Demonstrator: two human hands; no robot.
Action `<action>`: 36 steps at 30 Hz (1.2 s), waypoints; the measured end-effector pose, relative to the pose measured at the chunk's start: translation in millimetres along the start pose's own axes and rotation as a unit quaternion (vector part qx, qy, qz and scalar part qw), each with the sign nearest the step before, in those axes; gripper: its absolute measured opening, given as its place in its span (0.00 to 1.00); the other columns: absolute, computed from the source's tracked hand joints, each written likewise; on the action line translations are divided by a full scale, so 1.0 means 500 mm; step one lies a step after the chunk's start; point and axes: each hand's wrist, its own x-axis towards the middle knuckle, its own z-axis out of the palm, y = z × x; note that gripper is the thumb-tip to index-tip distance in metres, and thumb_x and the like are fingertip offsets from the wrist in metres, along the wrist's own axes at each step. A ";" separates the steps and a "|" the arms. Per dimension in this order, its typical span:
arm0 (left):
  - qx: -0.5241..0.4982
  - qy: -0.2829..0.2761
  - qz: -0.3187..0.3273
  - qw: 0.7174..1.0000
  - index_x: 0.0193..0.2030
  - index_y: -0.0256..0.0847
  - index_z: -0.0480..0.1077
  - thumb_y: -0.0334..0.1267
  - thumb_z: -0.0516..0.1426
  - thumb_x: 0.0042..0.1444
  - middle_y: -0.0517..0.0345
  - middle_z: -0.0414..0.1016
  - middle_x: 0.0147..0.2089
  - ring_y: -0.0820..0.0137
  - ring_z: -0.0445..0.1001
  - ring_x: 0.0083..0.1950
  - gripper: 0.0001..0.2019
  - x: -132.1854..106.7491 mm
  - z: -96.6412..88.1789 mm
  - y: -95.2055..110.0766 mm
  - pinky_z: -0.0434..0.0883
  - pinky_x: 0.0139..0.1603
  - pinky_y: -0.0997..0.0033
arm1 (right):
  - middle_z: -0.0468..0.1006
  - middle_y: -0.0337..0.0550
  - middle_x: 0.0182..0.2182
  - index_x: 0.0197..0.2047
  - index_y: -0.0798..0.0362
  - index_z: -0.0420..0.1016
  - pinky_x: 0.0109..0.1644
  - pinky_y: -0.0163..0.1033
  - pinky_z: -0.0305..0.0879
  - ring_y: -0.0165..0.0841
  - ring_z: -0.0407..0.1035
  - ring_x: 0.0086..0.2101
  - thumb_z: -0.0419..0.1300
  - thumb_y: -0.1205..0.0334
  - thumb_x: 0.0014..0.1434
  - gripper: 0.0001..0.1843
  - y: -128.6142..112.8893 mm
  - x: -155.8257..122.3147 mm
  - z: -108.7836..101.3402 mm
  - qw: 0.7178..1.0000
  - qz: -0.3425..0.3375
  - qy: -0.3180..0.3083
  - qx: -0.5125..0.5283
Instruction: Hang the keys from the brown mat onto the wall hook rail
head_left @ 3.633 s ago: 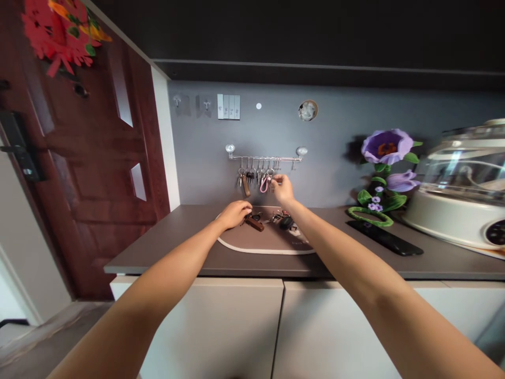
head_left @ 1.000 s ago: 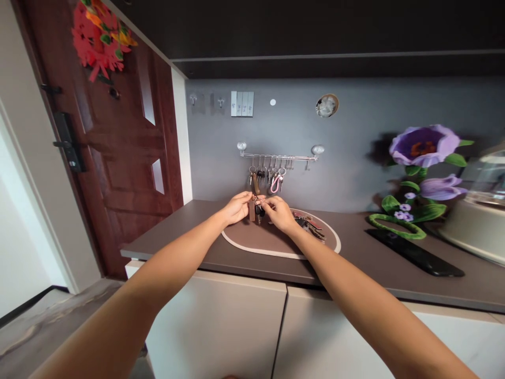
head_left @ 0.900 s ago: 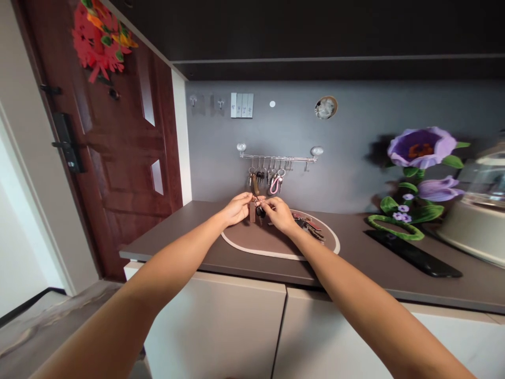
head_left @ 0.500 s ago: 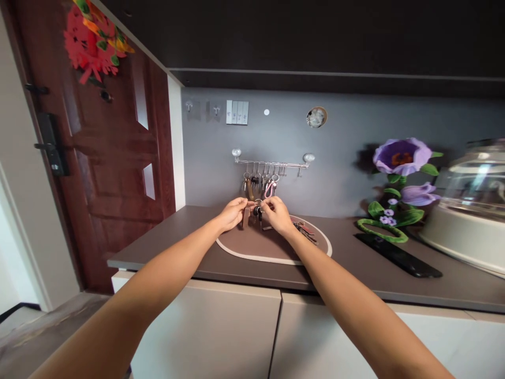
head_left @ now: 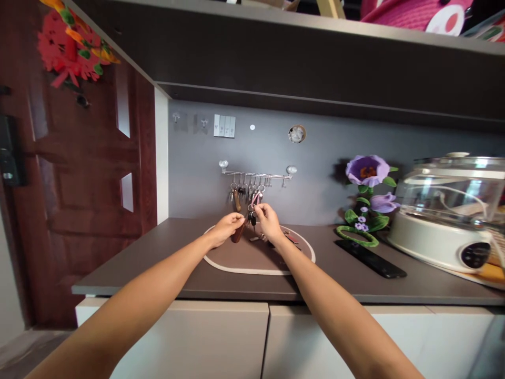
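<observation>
Both my hands hold one key bunch [head_left: 250, 219] with a brown leather fob [head_left: 238, 233] above an oval brown mat [head_left: 236, 260] on the counter. My left hand [head_left: 226, 227] is closed on the fob end. My right hand [head_left: 267, 221] pinches the bunch's ring, raised toward a wall rail of hooks [head_left: 256, 175]. Several key sets hang from that rail, one with a pink strap [head_left: 255, 198]. More keys [head_left: 290, 238] lie on the mat behind my right wrist.
The dark counter [head_left: 158, 258] tops white cabinets. A black flat device [head_left: 370, 258], purple artificial flowers [head_left: 366, 195] and a white appliance with a clear lid [head_left: 453, 210] stand to the right. A red-brown door [head_left: 79, 184] is at the left; a shelf hangs overhead.
My left hand lifted the brown-fob key bunch off the mat and my right hand came down from the rail to join it. Both have since risen toward the rail; the view tilted up.
</observation>
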 end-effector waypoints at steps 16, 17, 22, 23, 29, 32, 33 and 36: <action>0.374 0.057 0.182 0.908 0.32 0.38 0.66 0.39 0.44 0.56 0.58 0.70 0.28 0.73 0.68 0.29 0.13 0.005 -0.001 -0.001 0.64 0.33 0.73 | 0.69 0.38 0.24 0.29 0.55 0.65 0.33 0.33 0.58 0.28 0.61 0.26 0.50 0.54 0.52 0.13 0.004 0.070 -0.034 0.987 0.102 0.112 0.046; 0.383 0.055 0.186 0.903 0.31 0.38 0.66 0.38 0.44 0.56 0.58 0.69 0.27 0.73 0.68 0.28 0.13 0.005 -0.001 -0.001 0.64 0.33 0.74 | 0.69 0.38 0.24 0.28 0.55 0.65 0.32 0.33 0.58 0.28 0.62 0.26 0.50 0.54 0.52 0.12 0.004 0.082 -0.037 0.985 0.107 0.124 0.044; 0.400 0.052 0.193 0.894 0.30 0.38 0.65 0.38 0.43 0.57 0.59 0.68 0.27 0.74 0.67 0.27 0.13 0.004 0.001 -0.002 0.62 0.31 0.75 | 0.71 0.41 0.24 0.26 0.56 0.66 0.32 0.33 0.57 0.28 0.62 0.25 0.50 0.57 0.51 0.11 0.007 0.141 -0.046 0.976 0.128 0.177 0.007; 0.404 0.054 0.195 0.892 0.29 0.38 0.65 0.38 0.43 0.57 0.59 0.69 0.27 0.74 0.67 0.27 0.13 0.004 0.001 -0.002 0.62 0.31 0.75 | 0.72 0.42 0.25 0.26 0.57 0.66 0.31 0.33 0.57 0.28 0.62 0.25 0.50 0.58 0.51 0.11 0.009 0.150 -0.047 0.974 0.134 0.185 -0.003; 0.431 0.063 0.207 0.876 0.30 0.38 0.66 0.36 0.44 0.57 0.58 0.70 0.27 0.73 0.67 0.28 0.12 0.003 0.000 0.001 0.61 0.32 0.75 | 0.74 0.44 0.26 0.26 0.57 0.69 0.32 0.33 0.57 0.29 0.64 0.26 0.49 0.59 0.51 0.12 0.020 0.190 -0.043 0.960 0.165 0.216 -0.063; 0.437 0.063 0.213 0.872 0.30 0.38 0.66 0.36 0.44 0.57 0.58 0.70 0.27 0.73 0.67 0.29 0.12 0.002 -0.002 0.001 0.60 0.33 0.74 | 0.75 0.45 0.27 0.26 0.56 0.70 0.33 0.34 0.57 0.30 0.65 0.27 0.49 0.60 0.52 0.12 0.022 0.200 -0.041 0.956 0.178 0.218 -0.087; 0.438 0.063 0.213 0.871 0.30 0.38 0.66 0.36 0.44 0.57 0.58 0.70 0.27 0.72 0.67 0.30 0.12 0.003 -0.002 0.001 0.60 0.33 0.74 | 0.75 0.46 0.28 0.27 0.56 0.70 0.34 0.34 0.57 0.31 0.65 0.28 0.49 0.60 0.52 0.12 0.023 0.203 -0.040 0.954 0.182 0.219 -0.093; 0.438 0.059 0.207 0.873 0.31 0.39 0.67 0.37 0.44 0.57 0.57 0.70 0.27 0.72 0.67 0.30 0.12 0.004 -0.004 -0.002 0.60 0.34 0.74 | 0.75 0.47 0.29 0.27 0.56 0.71 0.35 0.35 0.58 0.32 0.66 0.29 0.50 0.60 0.52 0.12 0.028 0.209 -0.037 0.952 0.184 0.221 -0.104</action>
